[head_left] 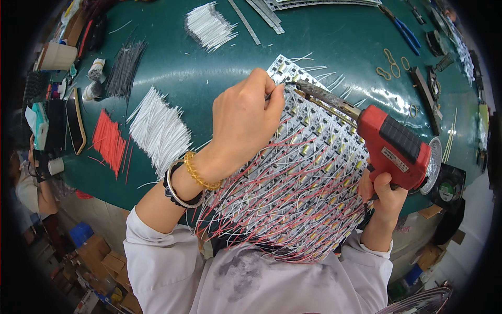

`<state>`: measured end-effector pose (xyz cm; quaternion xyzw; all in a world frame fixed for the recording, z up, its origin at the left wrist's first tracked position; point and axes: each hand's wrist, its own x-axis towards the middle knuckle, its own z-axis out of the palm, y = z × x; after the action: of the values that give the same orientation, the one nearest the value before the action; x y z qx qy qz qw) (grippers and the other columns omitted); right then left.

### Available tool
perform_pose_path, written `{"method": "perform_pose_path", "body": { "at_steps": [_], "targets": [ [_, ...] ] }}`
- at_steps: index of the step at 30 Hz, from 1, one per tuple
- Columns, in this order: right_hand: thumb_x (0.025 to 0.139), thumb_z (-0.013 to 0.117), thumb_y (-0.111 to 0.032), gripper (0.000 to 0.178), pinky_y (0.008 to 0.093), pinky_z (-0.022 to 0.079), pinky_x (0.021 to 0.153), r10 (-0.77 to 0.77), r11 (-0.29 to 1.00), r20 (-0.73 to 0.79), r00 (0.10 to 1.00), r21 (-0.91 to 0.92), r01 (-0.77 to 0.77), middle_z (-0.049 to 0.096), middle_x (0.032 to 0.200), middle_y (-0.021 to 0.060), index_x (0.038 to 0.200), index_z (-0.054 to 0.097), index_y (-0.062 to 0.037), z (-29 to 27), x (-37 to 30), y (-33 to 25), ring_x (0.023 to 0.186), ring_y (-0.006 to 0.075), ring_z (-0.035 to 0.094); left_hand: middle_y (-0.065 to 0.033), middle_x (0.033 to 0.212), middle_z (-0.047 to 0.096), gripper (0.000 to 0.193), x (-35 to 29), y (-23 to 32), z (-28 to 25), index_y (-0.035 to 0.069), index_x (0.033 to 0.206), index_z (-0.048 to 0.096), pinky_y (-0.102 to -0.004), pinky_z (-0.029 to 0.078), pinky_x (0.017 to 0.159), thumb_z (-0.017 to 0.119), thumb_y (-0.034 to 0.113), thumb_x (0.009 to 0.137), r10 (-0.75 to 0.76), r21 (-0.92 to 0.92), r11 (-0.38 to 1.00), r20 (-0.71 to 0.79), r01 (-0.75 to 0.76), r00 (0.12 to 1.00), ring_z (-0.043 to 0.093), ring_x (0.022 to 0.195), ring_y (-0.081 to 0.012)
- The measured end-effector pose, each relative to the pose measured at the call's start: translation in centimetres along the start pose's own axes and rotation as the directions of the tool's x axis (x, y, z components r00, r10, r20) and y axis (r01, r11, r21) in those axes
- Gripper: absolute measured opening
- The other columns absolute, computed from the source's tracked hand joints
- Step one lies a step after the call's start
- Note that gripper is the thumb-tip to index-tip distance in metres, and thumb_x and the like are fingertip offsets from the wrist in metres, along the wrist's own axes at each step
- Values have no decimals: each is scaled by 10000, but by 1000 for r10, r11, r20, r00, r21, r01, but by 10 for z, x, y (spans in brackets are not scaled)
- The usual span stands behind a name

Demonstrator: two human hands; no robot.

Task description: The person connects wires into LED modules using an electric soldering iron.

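Observation:
My right hand (386,194) is wrapped around the grip of a red and black soldering gun (393,142). The gun's long dark barrel points left, and its tip reaches the far edge of a panel of white circuit boards (300,186). Close beside that tip, my left hand (248,115) is closed in a pinch over the panel's upper left part. Whatever it pinches is too small and too covered by the fingers to name. Many thin red and white wires (272,209) stick out of the panel, densest toward my body, where its near edge lies against my shirt.
On the green table (172,57) lie cut white wires (160,125), red wires (109,141), black wires (125,68) and another white pile (210,26). Blue-handled pliers (408,36), rubber bands (389,65) and a small fan (447,186) are on the right. A phone (76,120) lies left.

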<state>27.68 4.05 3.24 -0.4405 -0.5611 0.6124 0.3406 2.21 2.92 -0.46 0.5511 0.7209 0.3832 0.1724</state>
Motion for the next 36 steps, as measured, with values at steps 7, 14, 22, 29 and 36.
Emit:
{"method": "perform_pose_path", "body": {
  "at_steps": [7,14,22,29,36],
  "targets": [
    [796,706,-275,511,236,375,404,-28,998,2,1000,-62,28,544,620,55,1128,486,44,-2,-5,2,444,107,482,-117,604,569,166,-1,-2,5,27,715,490,-387,423,476,609,110,794,58,39,998,-43,-57,997,566,523,-300],
    [801,699,-294,404,240,354,400,-23,999,-25,999,26,23,525,576,68,937,521,42,1,-4,-3,430,122,476,-118,604,572,161,-2,-1,4,26,716,489,-387,422,466,608,103,792,82,45,996,-53,-80,995,566,515,-303],
    [801,692,-316,511,245,347,384,-125,990,-125,984,43,131,529,583,78,1062,491,74,0,-3,-3,406,128,468,-110,577,560,168,2,-5,-7,29,702,503,-380,411,455,611,110,802,83,-5,997,-35,-83,996,555,499,-298],
    [849,534,-525,741,219,308,354,-238,970,-130,963,-89,228,418,458,19,1133,418,149,-9,0,-3,335,88,376,-86,673,606,87,-2,13,-3,45,716,584,-329,439,472,647,83,762,379,-69,915,-188,-397,906,577,547,-262],
    [821,549,-559,795,214,302,353,-219,972,-163,962,-125,200,413,454,14,1132,411,160,-5,-3,-2,337,82,376,-78,584,584,61,-6,6,5,16,753,629,-268,397,452,663,66,761,228,68,971,-3,-227,974,537,463,-172]
  ]
}}
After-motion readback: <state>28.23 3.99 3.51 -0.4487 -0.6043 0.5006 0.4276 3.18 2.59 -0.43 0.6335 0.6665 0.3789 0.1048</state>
